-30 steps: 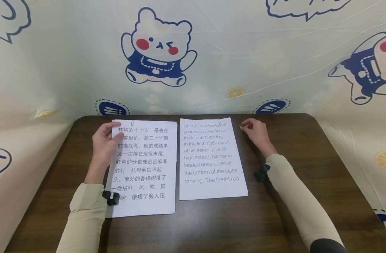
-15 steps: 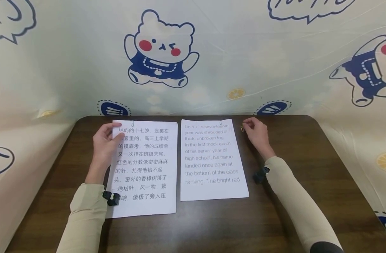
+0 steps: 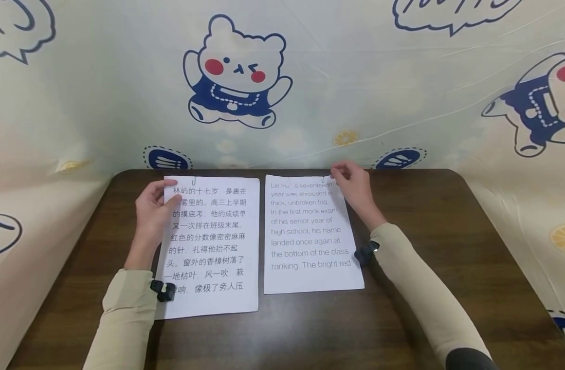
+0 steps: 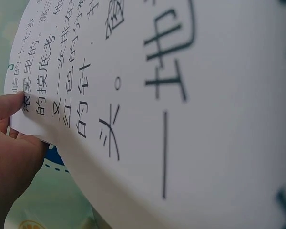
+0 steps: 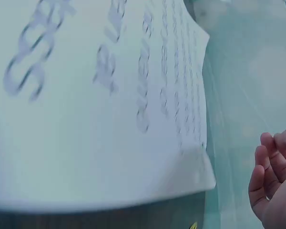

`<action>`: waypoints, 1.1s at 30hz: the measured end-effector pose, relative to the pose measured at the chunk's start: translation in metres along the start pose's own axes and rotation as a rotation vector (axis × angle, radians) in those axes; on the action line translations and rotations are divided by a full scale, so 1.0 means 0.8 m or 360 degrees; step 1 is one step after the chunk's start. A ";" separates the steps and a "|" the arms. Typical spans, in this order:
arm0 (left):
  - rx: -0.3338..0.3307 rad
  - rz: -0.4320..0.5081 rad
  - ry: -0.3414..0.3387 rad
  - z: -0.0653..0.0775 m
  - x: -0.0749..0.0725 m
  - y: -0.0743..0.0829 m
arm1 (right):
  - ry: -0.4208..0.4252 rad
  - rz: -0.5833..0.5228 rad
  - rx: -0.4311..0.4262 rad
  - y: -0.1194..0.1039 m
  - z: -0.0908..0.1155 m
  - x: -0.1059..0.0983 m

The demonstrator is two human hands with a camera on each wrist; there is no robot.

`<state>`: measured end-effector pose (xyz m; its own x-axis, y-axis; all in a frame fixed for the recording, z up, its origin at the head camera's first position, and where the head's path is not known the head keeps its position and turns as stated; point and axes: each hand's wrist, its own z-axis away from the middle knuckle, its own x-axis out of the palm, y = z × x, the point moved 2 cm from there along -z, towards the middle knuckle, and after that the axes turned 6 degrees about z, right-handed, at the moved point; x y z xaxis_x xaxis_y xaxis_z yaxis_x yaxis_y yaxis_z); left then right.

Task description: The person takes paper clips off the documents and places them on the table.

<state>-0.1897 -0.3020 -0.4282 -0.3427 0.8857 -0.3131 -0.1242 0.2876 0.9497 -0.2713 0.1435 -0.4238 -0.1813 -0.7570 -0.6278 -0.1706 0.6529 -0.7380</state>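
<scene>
My left hand (image 3: 153, 208) pinches the upper left edge of a white sheet of paper (image 3: 213, 303) printed with large Chinese characters. The left wrist view shows the thumb (image 4: 8, 105) on its printed face and fingers behind. A green paper clip (image 3: 194, 181) sits on that sheet's top edge. My right hand (image 3: 353, 187) is at the upper right corner of a second sheet (image 3: 310, 282), with English text. Near its fingertips, another paper clip (image 3: 323, 179) sits on that sheet's top edge. In the right wrist view the fingers are loosely curled, with nothing visible between them.
A small yellow paper clip (image 5: 193, 225) shows at the bottom of the right wrist view, beside the English sheet. Both sheets lie side by side on a dark wooden table (image 3: 310, 334). A cartoon-printed cloth (image 3: 310, 103) hangs behind the table's far edge.
My right hand has let go of the yellow paper clip and moved left to the English sheet's upper right corner. The left hand stays on the Chinese sheet.
</scene>
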 end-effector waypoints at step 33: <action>-0.0024 0.0035 0.0059 0.008 -0.005 0.009 | -0.0306 0.0307 -0.0663 -0.161 -0.008 0.064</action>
<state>-0.1833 -0.3009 -0.4204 -0.3796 0.8776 -0.2928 -0.1305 0.2625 0.9561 -0.2646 0.0212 -0.3594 -0.0725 -0.5872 -0.8062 -0.5313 0.7069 -0.4670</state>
